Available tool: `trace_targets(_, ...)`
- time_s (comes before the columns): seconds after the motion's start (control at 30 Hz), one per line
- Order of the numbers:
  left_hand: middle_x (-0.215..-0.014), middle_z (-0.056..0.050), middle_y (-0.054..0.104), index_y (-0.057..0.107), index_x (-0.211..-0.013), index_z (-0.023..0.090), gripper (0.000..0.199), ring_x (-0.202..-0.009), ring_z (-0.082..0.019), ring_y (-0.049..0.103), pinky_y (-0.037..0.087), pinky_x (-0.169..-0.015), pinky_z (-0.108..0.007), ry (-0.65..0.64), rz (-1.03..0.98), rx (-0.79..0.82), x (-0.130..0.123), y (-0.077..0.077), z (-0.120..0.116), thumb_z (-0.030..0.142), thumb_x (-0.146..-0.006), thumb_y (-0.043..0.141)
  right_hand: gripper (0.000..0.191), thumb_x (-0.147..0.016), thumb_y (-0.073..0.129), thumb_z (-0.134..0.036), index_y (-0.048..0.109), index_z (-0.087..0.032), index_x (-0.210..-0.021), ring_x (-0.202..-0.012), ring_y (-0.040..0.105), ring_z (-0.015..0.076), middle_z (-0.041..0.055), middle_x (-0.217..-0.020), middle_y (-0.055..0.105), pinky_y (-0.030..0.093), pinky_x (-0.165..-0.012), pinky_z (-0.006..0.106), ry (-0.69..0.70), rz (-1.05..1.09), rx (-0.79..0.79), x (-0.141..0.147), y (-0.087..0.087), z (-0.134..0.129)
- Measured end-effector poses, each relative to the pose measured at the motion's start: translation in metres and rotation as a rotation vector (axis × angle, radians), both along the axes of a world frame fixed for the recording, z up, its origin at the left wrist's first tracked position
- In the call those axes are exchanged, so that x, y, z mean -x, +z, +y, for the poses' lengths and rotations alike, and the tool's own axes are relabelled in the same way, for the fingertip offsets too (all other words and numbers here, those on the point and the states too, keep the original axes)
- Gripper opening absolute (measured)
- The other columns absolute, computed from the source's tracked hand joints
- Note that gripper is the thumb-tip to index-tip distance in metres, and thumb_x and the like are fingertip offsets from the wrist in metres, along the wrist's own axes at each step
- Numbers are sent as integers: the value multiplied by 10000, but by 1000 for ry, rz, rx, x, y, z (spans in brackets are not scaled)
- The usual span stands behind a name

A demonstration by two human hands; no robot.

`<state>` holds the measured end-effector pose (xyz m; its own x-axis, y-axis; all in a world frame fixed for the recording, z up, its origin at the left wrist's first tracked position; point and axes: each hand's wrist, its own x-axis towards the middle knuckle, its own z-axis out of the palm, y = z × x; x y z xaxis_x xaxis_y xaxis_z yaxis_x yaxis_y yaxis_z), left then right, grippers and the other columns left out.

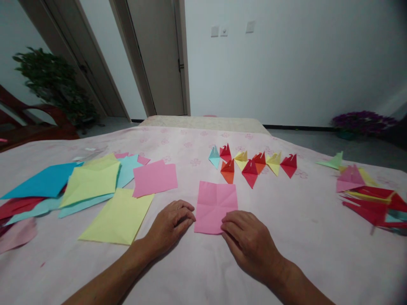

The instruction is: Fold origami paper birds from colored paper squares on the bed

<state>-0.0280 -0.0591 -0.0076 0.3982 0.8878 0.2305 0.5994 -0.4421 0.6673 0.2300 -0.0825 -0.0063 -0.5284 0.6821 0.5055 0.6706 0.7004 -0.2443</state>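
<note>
A square of pink origami paper (208,214) with crossing crease lines lies flat on the cloth in front of me. My right hand (246,235) pinches its lower right corner between thumb and fingers. Beside the paper's left edge rests my left hand (173,222), its fingers loosely bent and slightly apart, the tips at or just touching that edge. Beyond the paper stand several small folded paper birds, among them a dark red bird (250,171), an orange bird (227,170) and a light blue bird (214,156).
At left lie loose sheets: a yellow sheet (116,218), a blue sheet (44,181) and a pink sheet (155,178). A pile of folded red paper (369,207) sits far right, near a green folded piece (333,161). A pale pink tablecloth (178,275) covers the table.
</note>
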Motion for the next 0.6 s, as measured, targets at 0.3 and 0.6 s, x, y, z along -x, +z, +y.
trace_targets(0.3,-1040,-40,676,684,-863,241,149,-978,-184,625,495,-891,-332,3,-13,6,0,0,0,187,-893,548,184,-865,547,-87,661,-198,-959,-959,602,214,65,-965,682,472,-848,380,28,3,-2,-2,-2,0)
trace_targets(0.6,-1210,-103,676,513,-1364,220,484,-1000,-202,651,517,-920,-397,147,-233,265,3,-7,5,300,-891,581,113,-904,576,-130,647,-202,-853,-1016,603,200,23,-955,715,476,-877,376,69,71,-105,-2,1,2)
